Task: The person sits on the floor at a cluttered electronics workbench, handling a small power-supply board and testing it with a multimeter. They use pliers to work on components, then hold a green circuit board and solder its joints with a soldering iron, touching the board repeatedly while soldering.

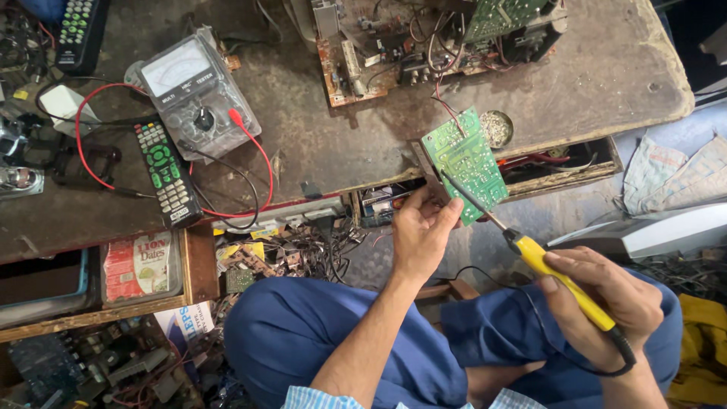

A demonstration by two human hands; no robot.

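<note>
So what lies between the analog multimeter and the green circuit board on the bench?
In the head view, only bare worn benchtop lies between the multimeter and the green board.

The circuit board [465, 161] is green with pale tracing. The soldering iron [559, 276] has a yellow handle and black cord; the remote [166, 173] is black with green and white buttons.

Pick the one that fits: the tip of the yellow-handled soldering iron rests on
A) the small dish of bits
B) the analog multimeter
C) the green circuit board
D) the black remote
C: the right hand holds the soldering iron with its tip on the green circuit board, which the left hand steadies at its lower edge.
</note>
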